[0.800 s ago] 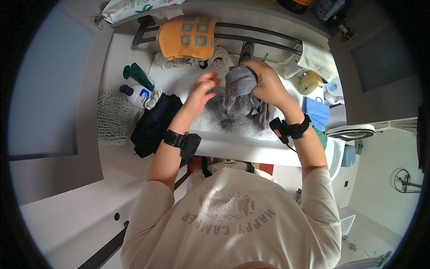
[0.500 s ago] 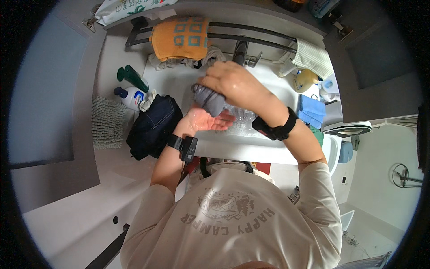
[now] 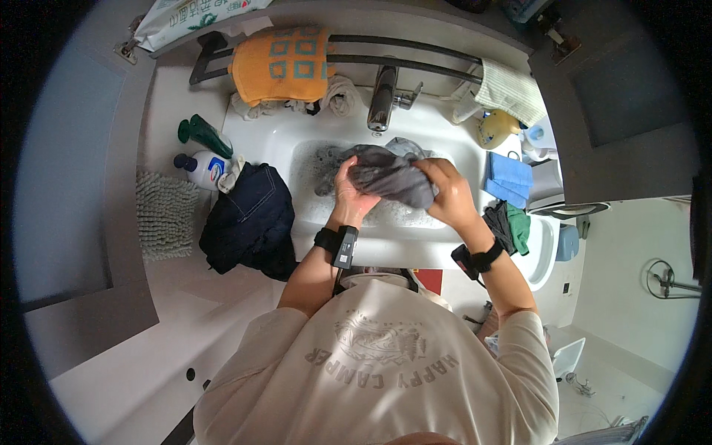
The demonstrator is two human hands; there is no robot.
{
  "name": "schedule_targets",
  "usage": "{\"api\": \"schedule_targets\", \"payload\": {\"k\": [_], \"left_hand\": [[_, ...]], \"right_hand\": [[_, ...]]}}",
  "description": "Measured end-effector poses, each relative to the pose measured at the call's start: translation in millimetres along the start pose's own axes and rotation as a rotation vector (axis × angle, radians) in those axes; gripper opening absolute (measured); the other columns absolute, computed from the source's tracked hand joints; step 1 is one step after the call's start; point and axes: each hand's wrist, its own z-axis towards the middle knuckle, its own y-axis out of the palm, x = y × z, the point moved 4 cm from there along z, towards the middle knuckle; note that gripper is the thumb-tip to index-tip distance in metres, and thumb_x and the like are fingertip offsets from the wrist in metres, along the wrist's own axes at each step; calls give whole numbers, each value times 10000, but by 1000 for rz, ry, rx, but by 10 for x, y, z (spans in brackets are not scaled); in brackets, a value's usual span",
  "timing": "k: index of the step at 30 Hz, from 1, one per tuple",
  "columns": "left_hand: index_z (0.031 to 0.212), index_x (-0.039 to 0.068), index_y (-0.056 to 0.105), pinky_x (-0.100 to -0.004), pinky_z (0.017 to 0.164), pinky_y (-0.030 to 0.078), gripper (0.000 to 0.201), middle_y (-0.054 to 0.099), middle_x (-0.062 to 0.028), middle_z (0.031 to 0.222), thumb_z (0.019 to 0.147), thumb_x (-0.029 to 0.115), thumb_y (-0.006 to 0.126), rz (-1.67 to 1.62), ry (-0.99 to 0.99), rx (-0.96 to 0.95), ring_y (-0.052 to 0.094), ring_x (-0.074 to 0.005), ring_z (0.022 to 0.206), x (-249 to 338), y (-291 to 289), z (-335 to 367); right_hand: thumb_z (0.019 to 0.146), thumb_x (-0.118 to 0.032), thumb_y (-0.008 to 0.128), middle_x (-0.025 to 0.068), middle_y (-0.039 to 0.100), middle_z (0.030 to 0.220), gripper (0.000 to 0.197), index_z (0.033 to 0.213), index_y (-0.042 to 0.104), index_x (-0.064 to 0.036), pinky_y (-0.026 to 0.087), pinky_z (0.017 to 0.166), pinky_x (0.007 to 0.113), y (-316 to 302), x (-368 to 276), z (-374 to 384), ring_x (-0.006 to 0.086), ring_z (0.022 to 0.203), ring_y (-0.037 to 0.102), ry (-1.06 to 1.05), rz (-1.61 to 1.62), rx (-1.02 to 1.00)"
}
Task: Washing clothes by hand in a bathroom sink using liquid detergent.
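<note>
A wet dark grey cloth point(image 3: 391, 176), perhaps a garment, is stretched between my hands over the white sink point(image 3: 311, 241). My left hand point(image 3: 351, 196) is closed around its left end, palm up, with the fingers partly hidden under the fabric. At the other end, my right hand point(image 3: 449, 191) grips the cloth from above. Sudsy water point(image 3: 397, 216) lies in the basin beneath, and a lighter grey piece of fabric point(image 3: 404, 147) shows just behind the held cloth. The faucet point(image 3: 383, 100) stands beyond my hands.
Dark blue denim point(image 3: 248, 219) is heaped on the left rim, by a white pump bottle point(image 3: 204, 170) and green tube point(image 3: 208, 135). An orange towel point(image 3: 280, 67) hangs on the black rail point(image 3: 404, 61). Blue cloths point(image 3: 509, 178) and a yellow container point(image 3: 495, 130) sit at right.
My right hand has come down and right, spreading the bunched cloth. My left hand, open before, has moved right and taken its left end. The faucet and more suds are uncovered.
</note>
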Motion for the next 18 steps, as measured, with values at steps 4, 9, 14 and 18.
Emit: {"api": "schedule_targets", "payload": {"k": [4, 9, 14, 18], "left_hand": [[901, 35, 573, -422, 856, 415, 264, 601, -99, 930, 736, 241, 568, 100, -28, 75, 556, -258, 914, 6, 79, -47], [923, 45, 562, -377, 875, 398, 227, 587, -103, 992, 766, 208, 537, 391, 74, 10, 539, -223, 953, 141, -205, 133], [892, 51, 559, -359, 834, 414, 183, 593, -86, 928, 772, 184, 524, 453, 137, -9, 550, -212, 886, 204, -138, 92], [888, 55, 558, -375, 811, 422, 176, 587, -75, 886, 783, 187, 507, 426, 202, 9, 553, -223, 820, 269, -71, 68]], "right_hand": [[631, -54, 536, 140, 580, 804, 309, 936, 552, -5, 470, 612, 386, 499, 592, -252, 255, 734, 585, 547, 399, -122], [777, -264, 403, 52, 491, 596, 272, 810, 525, -23, 399, 383, 315, 1291, 967, -615, 189, 436, 458, 1320, 1008, -335], [786, -349, 352, 33, 461, 581, 305, 732, 476, -75, 339, 348, 239, 1425, 825, -546, 134, 393, 375, 1379, 1258, -776], [780, -342, 430, 57, 506, 700, 301, 808, 479, -46, 415, 419, 256, 1433, 729, -535, 148, 519, 494, 1452, 1460, -715]]}}
